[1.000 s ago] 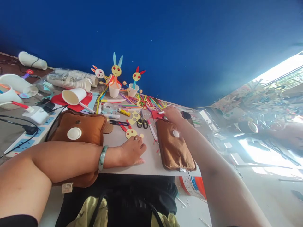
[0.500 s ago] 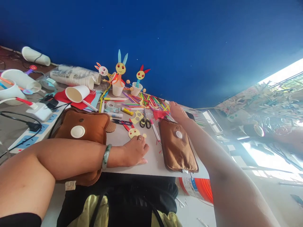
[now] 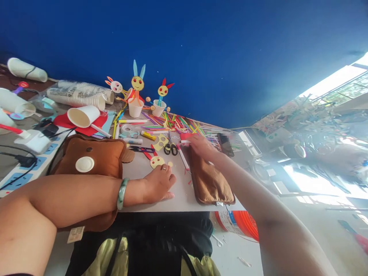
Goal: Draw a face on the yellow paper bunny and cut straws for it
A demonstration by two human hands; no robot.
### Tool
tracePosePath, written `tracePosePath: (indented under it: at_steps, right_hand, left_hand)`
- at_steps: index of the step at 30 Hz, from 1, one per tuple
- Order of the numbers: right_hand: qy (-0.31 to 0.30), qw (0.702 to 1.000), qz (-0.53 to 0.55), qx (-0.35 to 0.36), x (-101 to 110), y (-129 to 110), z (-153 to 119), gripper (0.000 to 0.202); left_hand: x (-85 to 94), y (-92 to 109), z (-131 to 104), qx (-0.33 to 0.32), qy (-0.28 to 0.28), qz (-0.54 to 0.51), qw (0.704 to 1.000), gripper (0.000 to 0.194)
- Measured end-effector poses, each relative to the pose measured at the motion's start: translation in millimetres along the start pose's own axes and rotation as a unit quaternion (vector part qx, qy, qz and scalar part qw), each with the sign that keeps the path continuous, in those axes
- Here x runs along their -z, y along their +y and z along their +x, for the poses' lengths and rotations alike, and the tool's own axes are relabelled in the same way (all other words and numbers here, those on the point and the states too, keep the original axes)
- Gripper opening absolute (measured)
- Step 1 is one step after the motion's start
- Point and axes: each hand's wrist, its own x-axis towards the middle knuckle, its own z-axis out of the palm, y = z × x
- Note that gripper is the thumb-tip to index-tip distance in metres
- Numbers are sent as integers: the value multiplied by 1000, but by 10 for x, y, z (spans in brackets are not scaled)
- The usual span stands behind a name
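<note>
My left hand (image 3: 159, 184) rests on the table, fingers curled over the lower edge of a yellow paper rabbit face (image 3: 156, 161) with red ears and drawn eyes. A small yellow paper disc (image 3: 170, 164) lies by its knuckles. My right hand (image 3: 202, 147) is closed above the top of a brown plush hand warmer (image 3: 214, 186), with a short white pen-like end (image 3: 185, 142) showing at its fingertips. Red paper (image 3: 186, 136) lies just beyond. Between the hands are black-handled scissors (image 3: 170, 149) and a marker with a pink cap (image 3: 183, 158).
Rabbit figures in paper cups (image 3: 136, 107) stand along the blue wall. Coloured sticks (image 3: 184, 124) are scattered before them. At left are another brown hand warmer (image 3: 106, 153), a power strip (image 3: 17, 178) and stacked cups (image 3: 76, 97). An orange bucket (image 3: 244, 226) sits below the table.
My right hand has come back from the far sticks, moving left and nearer to the red paper, over the hand warmer. My left hand stays by the rabbit face. The view has shifted slightly right.
</note>
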Motion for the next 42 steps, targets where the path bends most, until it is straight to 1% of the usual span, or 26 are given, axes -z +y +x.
tracePosePath:
  at_steps: [2,4,8,11,13,15,18,20,22,24,26,28,29,31,34,36,37,38,40,42]
  right_hand:
    - [6,1000,1,29,-21,-138,-41,38]
    - [8,999,4,45,-53,-224,-53,38]
    - [28,999,17,31,-126,-278,-42,38]
    - [76,996,42,35,-133,-381,-84,28]
    - [114,990,56,56,-104,-526,-151,23]
    - [138,985,77,71,-54,-713,-233,38]
    - [132,979,119,95,30,-987,-342,53]
    - [115,977,148,106,68,-1111,-387,54]
    - [104,973,173,113,77,-1158,-394,50]
    - [98,975,180,85,52,-1119,-350,45]
    - [93,980,174,10,5,-1006,-248,40]
    - [96,977,176,-72,-40,-844,-102,36]
    - [99,974,180,-96,-56,-752,-20,35]
    - [87,971,194,-111,-62,-564,137,35]
    - [58,969,209,-120,-12,-285,313,38]
    - [22,972,155,-177,37,-108,379,39]
    - [-11,971,114,-207,56,-25,399,38]
    - [-33,970,96,-223,69,54,413,34]
    - [-73,966,68,-240,71,192,429,26]
    - [-115,962,42,-243,50,299,441,27]
  left_hand:
    - [-18,17,8,13,-5,-1,1000,60]
    - [-37,30,18,23,-10,-7,1000,61]
    - [-68,29,20,25,-10,-20,999,58]
    - [-85,21,2,21,-7,-26,999,58]
    - [-96,21,-1,26,-8,-30,999,58]
    - [-110,25,10,34,-10,-40,999,56]
    - [-132,31,46,37,-24,-65,997,50]
    - [-138,34,63,35,-27,-73,996,51]
    - [-124,36,64,37,-23,-69,997,52]
    - [-88,39,48,39,-18,-54,998,50]
    - [-44,42,27,37,-12,-37,999,48]
    - [-11,41,12,37,-7,-24,999,49]
    - [-3,40,9,37,-8,-22,999,49]
    - [-7,36,12,36,-17,-24,999,50]
    - [-49,33,28,35,-31,-29,998,52]
    - [-84,37,39,38,-35,-29,998,54]
    - [-99,39,43,40,-36,-27,998,55]
    - [-112,42,46,39,-36,-25,998,56]
    - [-129,45,48,35,-35,-22,999,57]
    - [-137,44,45,30,-35,-20,999,58]
